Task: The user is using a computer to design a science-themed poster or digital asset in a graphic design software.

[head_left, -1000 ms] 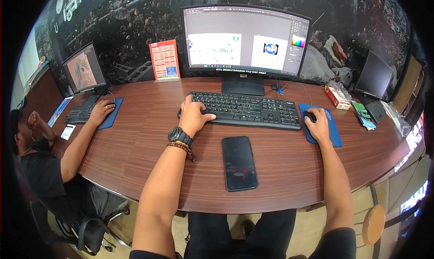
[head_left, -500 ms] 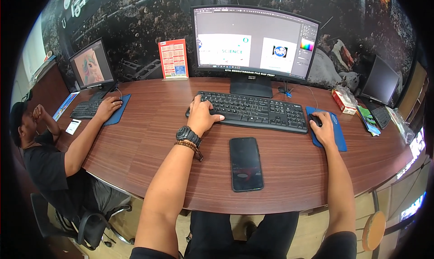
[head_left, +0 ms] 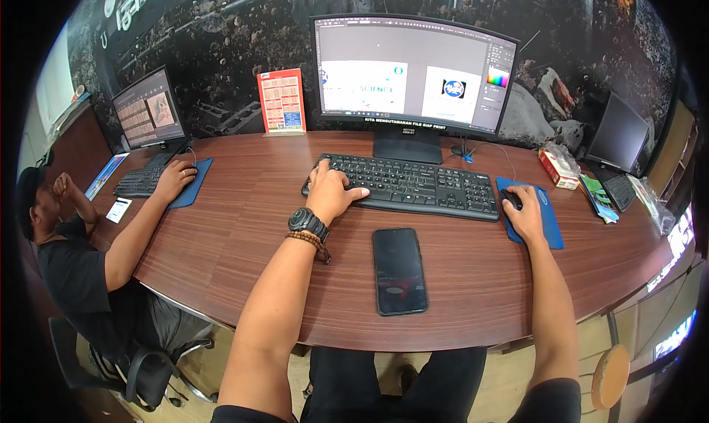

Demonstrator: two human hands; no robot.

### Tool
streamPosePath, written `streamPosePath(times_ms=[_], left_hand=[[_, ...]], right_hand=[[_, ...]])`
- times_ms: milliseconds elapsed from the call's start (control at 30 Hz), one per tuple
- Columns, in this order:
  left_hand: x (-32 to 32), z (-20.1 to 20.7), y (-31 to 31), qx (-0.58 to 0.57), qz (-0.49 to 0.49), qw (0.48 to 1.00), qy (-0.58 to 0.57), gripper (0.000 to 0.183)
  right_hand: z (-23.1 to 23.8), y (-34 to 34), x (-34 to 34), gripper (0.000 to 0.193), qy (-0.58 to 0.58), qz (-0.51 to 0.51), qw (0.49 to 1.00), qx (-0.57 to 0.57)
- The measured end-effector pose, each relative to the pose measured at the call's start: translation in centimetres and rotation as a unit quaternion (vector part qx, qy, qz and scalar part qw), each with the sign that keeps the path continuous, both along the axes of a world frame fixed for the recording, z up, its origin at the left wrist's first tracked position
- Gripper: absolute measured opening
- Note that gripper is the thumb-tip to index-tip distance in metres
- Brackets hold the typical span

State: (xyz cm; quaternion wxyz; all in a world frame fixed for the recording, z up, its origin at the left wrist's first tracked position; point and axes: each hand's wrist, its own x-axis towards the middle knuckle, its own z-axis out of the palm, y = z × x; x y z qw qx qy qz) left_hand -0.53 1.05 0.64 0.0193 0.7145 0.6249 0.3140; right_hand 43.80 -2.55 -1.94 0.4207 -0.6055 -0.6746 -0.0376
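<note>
My left hand [head_left: 330, 192] rests on the left end of a black keyboard [head_left: 417, 184], fingers on the keys and thumb stretched out to the right. A black watch [head_left: 306, 221] and a beaded bracelet [head_left: 313, 243] circle that wrist. Over at the right, my right hand [head_left: 527, 217] curls over a small black computer mouse [head_left: 508, 199], mostly covered by the fingers. Under it lies a blue mouse pad [head_left: 552, 232]. Behind the keyboard stands a wide curved monitor [head_left: 362, 45] showing white artboards in a dark editing window. A dark phone [head_left: 399, 271] lies face up between my forearms.
At the left, a person [head_left: 70, 257] sits with one hand on a blue pad [head_left: 190, 190], facing another monitor [head_left: 135, 132]. A red calendar [head_left: 282, 101] stands at the back. Toward the right are a red-and-white box [head_left: 559, 170], a second keyboard [head_left: 621, 192] and a dark monitor [head_left: 622, 131].
The picture on the co-worker's screen has changed: a panel of small tiles now appears beside a smaller image. My hands keep their places, and the view has shifted slightly.
</note>
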Motion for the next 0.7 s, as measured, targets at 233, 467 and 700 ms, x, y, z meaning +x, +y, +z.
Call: streamPosePath(times_ms=[233, 467, 700], left_hand=[[0.3, -0.9, -0.8, -0.001, 0.055, 0.998, 0.024, 0.083], [-1.8, -1.8, -0.4, 0.0, 0.066, 0.997, 0.044, 0.081], [1.7, -1.8, 0.4, 0.022, 0.034, 0.999, 0.017, 0.086]], right_hand=[[0.5, -0.7, -0.8, 0.033, -0.001, -0.006, 1.0, 0.003], [-1.1, 1.0, -1.5, 0.035, 0.015, 0.031, 0.999, 0.015], [0.7, -0.9, 2.3, 0.033, 0.006, 0.014, 1.0, 0.011]])
